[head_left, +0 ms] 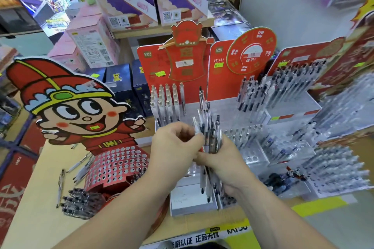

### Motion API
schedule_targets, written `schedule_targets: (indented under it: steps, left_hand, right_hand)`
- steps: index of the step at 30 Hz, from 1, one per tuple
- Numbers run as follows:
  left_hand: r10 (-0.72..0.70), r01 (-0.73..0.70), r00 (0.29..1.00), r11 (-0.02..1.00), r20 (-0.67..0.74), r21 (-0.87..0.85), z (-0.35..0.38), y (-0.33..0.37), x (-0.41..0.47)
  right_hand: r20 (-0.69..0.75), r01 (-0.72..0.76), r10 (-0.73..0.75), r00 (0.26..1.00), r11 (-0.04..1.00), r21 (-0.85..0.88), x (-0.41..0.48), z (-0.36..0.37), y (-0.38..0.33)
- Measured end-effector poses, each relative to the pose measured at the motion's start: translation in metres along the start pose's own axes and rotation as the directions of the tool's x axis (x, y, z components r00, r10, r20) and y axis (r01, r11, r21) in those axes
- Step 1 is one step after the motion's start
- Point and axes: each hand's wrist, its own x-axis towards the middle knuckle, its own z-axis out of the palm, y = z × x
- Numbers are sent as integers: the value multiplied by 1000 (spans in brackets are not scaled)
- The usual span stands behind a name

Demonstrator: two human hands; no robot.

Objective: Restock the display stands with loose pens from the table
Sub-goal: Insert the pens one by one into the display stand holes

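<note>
Both forearms are entering from the bottom edge, cut off above the elbow. The right hand (224,164) is gripping a bundle of pens (211,137) upright in front of the stands, its fingers curled round the barrels. The hand is hiding the bundle's middle, so the pens cannot be counted. The left hand (174,147) is pinching the bundle's left side with curled fingers, and whether it has hold of one pen or several cannot be told. To the left, loose pens (60,186) are lying on the table (40,218) beside a blurred cluster of dark-capped pens (81,202). Behind these, the cartoon-figure stand (113,164) is showing rows of holes too small to judge as filled or not. Further back, the red stand (149,62) is holding white pens in rows. The right-hand stands (315,54) are carrying dark-capped pens, blurring toward the frame edge.
</note>
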Motion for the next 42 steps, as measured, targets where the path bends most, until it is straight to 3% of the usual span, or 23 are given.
schedule_targets:
  steps: [7, 17, 23, 31, 35, 42]
  left_hand:
    - [-54, 70, 996, 968, 73, -243, -1, 16, 8]
    - [-150, 180, 979, 957, 141, -227, -6, 29, 11]
    - [54, -47, 995, 996, 86, -75, -13, 41, 12]
    - [208, -211, 977, 966, -37, -150, -37, 67, 43]
    - [323, -331, 942, 939, -85, -96, -35, 73, 61]
    - [385, -377, 916, 922, -115, 83, -34, 57, 83]
  right_hand:
    - [-57, 40, -35, 998, 995, 89, -1, -13, -13]
    - [-166, 44, -47, 985, 999, -20, -2, -17, -17]
    - [-180, 28, -29, 983, 1000, -4, -3, -23, -20]
    - [-179, 16, -10, 984, 999, 33, -5, -34, -18]
    - [-192, 7, -4, 981, 1000, 15, -7, -36, -14]
    - [-176, 15, -10, 984, 1000, 24, -11, -41, -12]
